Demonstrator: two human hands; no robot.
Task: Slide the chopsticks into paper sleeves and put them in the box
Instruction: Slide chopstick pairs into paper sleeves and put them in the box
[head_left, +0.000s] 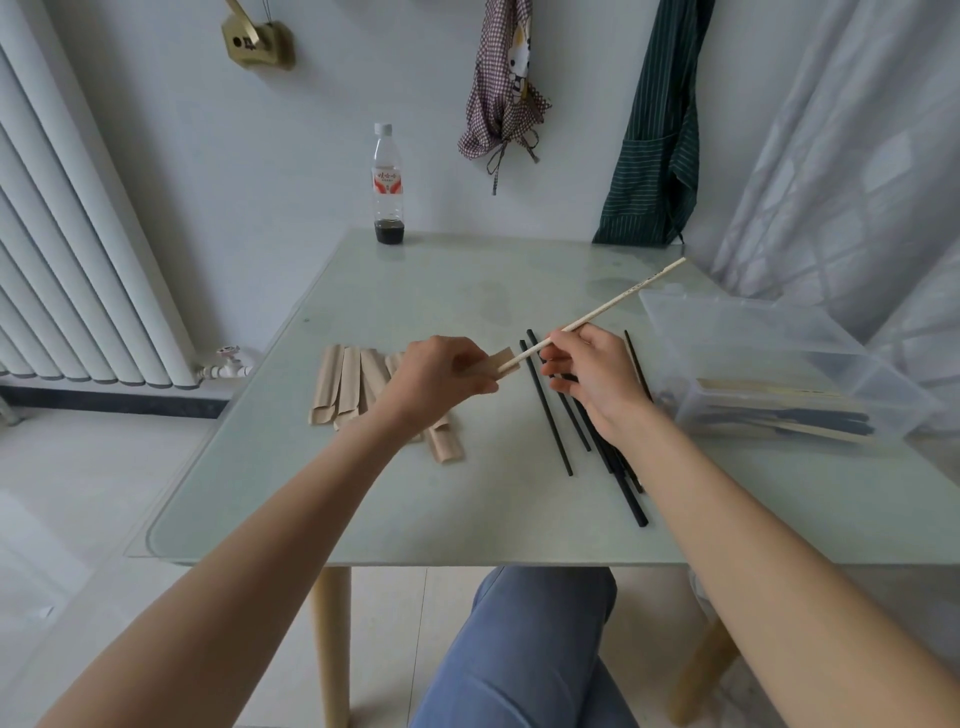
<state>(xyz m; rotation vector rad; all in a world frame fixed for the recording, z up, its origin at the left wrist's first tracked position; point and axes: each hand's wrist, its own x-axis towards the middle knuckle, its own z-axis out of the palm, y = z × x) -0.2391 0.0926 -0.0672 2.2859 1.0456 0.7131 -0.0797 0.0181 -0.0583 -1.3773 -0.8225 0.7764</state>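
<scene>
Right now the pale chopstick (597, 312) has its tip just at the mouth of the paper sleeve (503, 362), both held above the desk (467, 291). Our left hand (441, 379) pinches the sleeve; our right hand (592, 374) pinches the stick w/ fingertips, far end angled up toward the box. Spare sleeves (348, 387) lie just left, black chopsticks (582, 415) just right, partly under our right wrist. Clear box (779, 364) sits at the desk's right edge w/ finished pairs inside. Risk, we'd say: the tip snags the sleeve mouth & creases or tears the paper if the angle drifts; left grip too tight could pinch the opening flat. Bottle (388, 182) is well away, no issue.
</scene>
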